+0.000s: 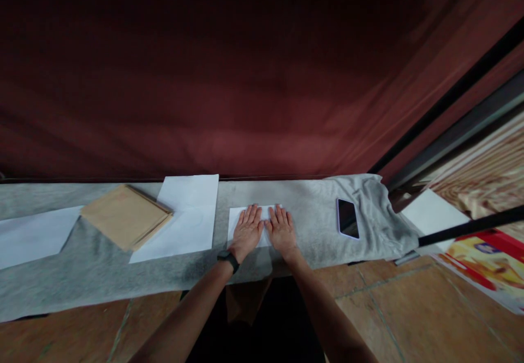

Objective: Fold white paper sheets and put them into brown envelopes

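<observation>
A small white sheet of paper (233, 221) lies on the grey cloth in front of me, and both hands partly cover it. My left hand (246, 229), with a dark band on its wrist, rests flat on the paper with its fingers stretched out. Beside it my right hand (281, 227) also presses flat, fingers pointing away from me, over the paper's right part. The thumbs are close together near the sheet's middle. Whether the sheet is folded I cannot tell.
A stack of brown envelopes (126, 215) overlaps a large white sheet (192, 215) to the left. Farther left lies another white sheet (36, 234). A phone (347, 219) sits on the grey cloth (311, 204) at right. Behind hangs a dark red curtain (262, 106). A colourful box (487, 265) stands at far right.
</observation>
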A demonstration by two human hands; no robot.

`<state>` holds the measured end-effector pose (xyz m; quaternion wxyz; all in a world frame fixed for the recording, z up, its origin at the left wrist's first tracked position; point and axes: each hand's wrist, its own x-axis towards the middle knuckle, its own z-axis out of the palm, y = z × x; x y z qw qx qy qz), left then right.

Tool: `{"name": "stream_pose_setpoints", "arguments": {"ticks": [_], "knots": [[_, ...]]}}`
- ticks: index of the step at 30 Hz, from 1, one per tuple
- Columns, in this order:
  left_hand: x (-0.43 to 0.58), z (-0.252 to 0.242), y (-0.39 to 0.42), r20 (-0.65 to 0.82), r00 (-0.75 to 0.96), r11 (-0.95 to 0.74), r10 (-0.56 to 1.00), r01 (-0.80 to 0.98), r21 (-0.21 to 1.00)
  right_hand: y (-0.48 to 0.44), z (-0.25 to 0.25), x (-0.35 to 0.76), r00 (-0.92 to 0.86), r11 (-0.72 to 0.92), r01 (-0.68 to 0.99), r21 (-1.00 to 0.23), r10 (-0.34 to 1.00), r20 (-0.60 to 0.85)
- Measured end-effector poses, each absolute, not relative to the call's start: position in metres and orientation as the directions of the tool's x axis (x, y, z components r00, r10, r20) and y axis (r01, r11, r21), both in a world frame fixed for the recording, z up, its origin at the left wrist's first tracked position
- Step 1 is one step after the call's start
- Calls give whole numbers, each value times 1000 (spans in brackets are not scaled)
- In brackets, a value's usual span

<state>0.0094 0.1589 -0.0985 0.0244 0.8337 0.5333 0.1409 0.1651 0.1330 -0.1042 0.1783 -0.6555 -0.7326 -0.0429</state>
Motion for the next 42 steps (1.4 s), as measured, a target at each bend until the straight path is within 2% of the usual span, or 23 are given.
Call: {"name": "stream_pose_setpoints", "arguments": {"ticks": [12, 25, 35, 37, 39, 42], "knots": [[-16, -88, 177, 157, 336, -357, 929, 925, 132, 133, -108, 165, -62, 128, 979, -157, 928, 367], [-31, -87, 95, 189, 637, -665, 747, 724, 185, 131, -100, 165, -69, 124, 977, -176, 954, 293], [-44, -81, 69, 186, 700, -724, 689, 659, 202, 130, -94, 166, -69, 122, 975, -187, 961, 269], [-44, -80, 69, 177, 704, -725, 688, 659, 198, 126, -92, 164, -142, 198, 959, -202, 955, 261], [-43, -81, 68, 178, 705, -727, 686, 658, 197, 119, -88, 159, -327, 387, 891, -237, 910, 255], [-42, -84, 65, 199, 674, -703, 711, 678, 216, 109, -84, 147, -616, 665, 686, -295, 747, 251]]}}
